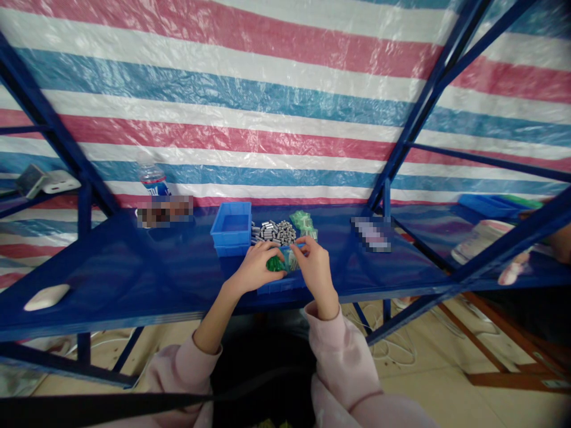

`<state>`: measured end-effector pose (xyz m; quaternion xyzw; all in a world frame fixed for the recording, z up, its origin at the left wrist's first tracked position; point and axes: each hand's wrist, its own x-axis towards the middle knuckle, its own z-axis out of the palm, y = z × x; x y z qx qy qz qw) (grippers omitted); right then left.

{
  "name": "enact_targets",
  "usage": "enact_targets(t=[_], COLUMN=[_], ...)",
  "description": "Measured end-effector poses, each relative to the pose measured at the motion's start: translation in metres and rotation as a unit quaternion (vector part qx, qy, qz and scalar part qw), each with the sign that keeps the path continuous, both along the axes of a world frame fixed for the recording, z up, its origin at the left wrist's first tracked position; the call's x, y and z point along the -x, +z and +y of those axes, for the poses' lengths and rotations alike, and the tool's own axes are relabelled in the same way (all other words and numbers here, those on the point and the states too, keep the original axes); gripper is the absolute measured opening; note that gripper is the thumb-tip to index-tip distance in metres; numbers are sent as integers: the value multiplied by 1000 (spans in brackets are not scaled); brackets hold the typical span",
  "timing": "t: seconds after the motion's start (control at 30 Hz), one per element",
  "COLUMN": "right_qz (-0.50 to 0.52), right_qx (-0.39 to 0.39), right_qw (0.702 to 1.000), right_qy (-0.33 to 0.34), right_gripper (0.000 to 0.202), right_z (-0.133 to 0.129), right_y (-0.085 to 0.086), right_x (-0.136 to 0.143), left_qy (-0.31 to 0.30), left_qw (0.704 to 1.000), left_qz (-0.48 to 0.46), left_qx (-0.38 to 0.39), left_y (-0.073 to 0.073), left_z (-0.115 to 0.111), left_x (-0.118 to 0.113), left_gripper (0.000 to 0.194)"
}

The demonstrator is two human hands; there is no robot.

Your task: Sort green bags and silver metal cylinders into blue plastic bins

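Both hands at ctr. of frame, over the near edge of the blue desk (187, 261), a short gap between them. L. hand (256, 266): fingers and thumb curved round green pieces (275, 263), held over the blue tray (281, 286). R. hand (316, 261): fingers bent, thumb and forefinger close together near clear, pale matl. (292, 260); cannot tell if they grip it. Tray sits below both hands, partly hidden by them.

Metal cylinders (279, 230) lie in a loose pile just above the hands in frame. Green-tinted plastic bag (302, 221) adjoins pile at its R. side. Blue bins (232, 229), stacked, stand L. of pile.

Upper L. of desk: clear bottle (154, 180) w/ blue label, upright, behind a pixelated item (165, 211). Second pixelated item, R. of ctr. (372, 233), ID not poss. White rounded object (47, 297) at lower L. of desk. Far R.: blue container (486, 205), partly behind blue frame bar (504, 246). Backdrop: striped plastic sheet (250, 107), red, white & blue.
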<state>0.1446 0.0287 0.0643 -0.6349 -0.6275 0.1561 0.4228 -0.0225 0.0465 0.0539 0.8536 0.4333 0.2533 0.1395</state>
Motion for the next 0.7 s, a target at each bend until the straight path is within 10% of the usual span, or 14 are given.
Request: enact_targets(t=[0.43,0.7], right_qz=[-76,-67], right_qx=[52,44], right_qw=[985,996], right_qy=[143,33], right_gripper=[57,30], right_z=[-10,-2], right_y=[-9,-14], right_x=[1,6], left_qy=[-5,7], left_qw=[1000,1000], left_qz=[-5,-10], left_qx=[2,0], left_y=[2,1], left_z=[-1,-1], left_x=[1,1], left_gripper=[23,33])
